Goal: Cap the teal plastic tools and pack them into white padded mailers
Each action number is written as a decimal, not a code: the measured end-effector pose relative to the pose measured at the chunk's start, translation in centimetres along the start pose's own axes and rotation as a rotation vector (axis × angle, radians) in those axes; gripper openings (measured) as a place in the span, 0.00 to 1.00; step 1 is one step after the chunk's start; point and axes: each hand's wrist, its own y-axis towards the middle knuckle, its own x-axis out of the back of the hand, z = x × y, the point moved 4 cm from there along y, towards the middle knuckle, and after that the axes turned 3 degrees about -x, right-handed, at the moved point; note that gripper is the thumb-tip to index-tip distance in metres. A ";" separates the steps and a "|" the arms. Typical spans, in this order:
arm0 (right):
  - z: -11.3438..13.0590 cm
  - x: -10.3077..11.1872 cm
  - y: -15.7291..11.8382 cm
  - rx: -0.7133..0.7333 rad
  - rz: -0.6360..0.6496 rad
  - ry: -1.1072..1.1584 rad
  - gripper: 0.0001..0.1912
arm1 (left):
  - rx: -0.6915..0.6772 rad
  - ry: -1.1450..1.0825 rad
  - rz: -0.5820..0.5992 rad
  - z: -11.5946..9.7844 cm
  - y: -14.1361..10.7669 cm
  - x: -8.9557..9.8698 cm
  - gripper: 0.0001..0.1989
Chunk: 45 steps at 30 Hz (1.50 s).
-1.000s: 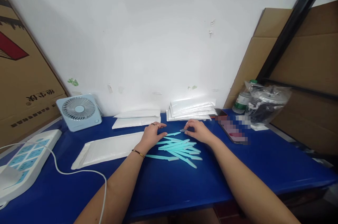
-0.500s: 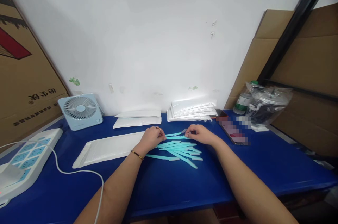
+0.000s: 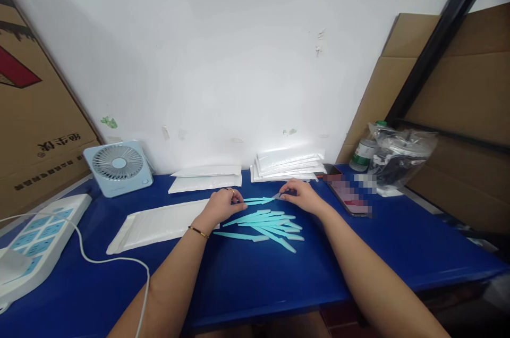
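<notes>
Between my hands a pair of turquoise eyebrow razors (image 3: 258,201) lies side by side, held just above or on the table; I cannot tell which. My left hand (image 3: 226,205) pinches their thin handle ends. My right hand (image 3: 300,197) has its fingertips closed at the pale capped ends. Just below, a fanned pile of the same razors (image 3: 274,224) rests on the blue table, caps mostly pointing right. One separate razor (image 3: 241,236) lies at the pile's lower left. A white padded mailer (image 3: 159,226) extends out from under my left wrist.
Along the wall are more white mailers (image 3: 205,178) and a stack of mailers (image 3: 287,165). A fan (image 3: 118,168) and power strip (image 3: 43,242) stand left, with a white cable (image 3: 115,259) crossing my left forearm. Phone (image 3: 348,197), bottle (image 3: 362,154) and bagged item (image 3: 400,160) are right.
My left hand has shifted slightly left and away from the pile. The held razors now lie closer together at the capped ends by my right fingertips. The view has shifted slightly.
</notes>
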 end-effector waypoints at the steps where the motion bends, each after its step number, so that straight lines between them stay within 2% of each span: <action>1: 0.3 -0.1 -0.1 0.017 0.002 -0.013 0.10 | -0.036 -0.008 0.048 -0.3 -0.2 -0.2 0.14; 4: 1.6 -0.7 -0.4 0.049 0.063 -0.010 0.09 | -0.082 -0.021 0.160 -1.1 -0.5 -0.9 0.11; 6: 2.5 -1.3 -0.6 0.077 0.119 -0.015 0.10 | -0.077 -0.038 0.170 -1.4 -0.5 -1.3 0.10; 12: 4.4 -2.5 -0.7 0.139 0.211 -0.043 0.10 | -0.117 0.015 0.009 -2.5 0.2 -1.3 0.09; 16: 3.6 -2.0 -0.5 0.149 0.209 -0.105 0.08 | -0.081 0.079 -0.076 -2.3 0.7 -1.3 0.09; 21: 1.5 0.4 -0.4 0.042 0.069 -0.153 0.07 | -0.035 0.063 -0.129 -1.5 0.9 -1.0 0.09; 23: 1.4 1.0 -0.6 0.031 0.063 -0.134 0.09 | -0.037 0.045 -0.152 -1.5 0.8 -0.8 0.09; 25: 1.8 0.9 -0.9 0.058 0.136 -0.120 0.12 | -0.057 0.019 -0.147 -1.8 0.7 -0.8 0.10; 28: 2.6 -0.2 -1.3 0.111 0.289 -0.140 0.13 | -0.135 -0.025 -0.077 -2.7 0.3 -1.1 0.10; 31: 3.0 -1.2 -1.4 0.119 0.352 -0.158 0.13 | -0.220 -0.029 -0.023 -3.7 0.0 -1.5 0.12; 36: 3.4 -1.4 -1.2 0.119 0.256 -0.116 0.10 | -0.256 0.037 0.013 -4.2 0.1 -2.0 0.12; 40: 2.8 -1.0 -0.8 0.136 0.190 -0.126 0.11 | -0.219 0.129 -0.062 -3.6 0.5 -1.5 0.13; 45: 1.2 0.8 -0.6 0.010 0.068 -0.127 0.11 | -0.146 0.115 -0.136 -2.4 0.6 -0.9 0.12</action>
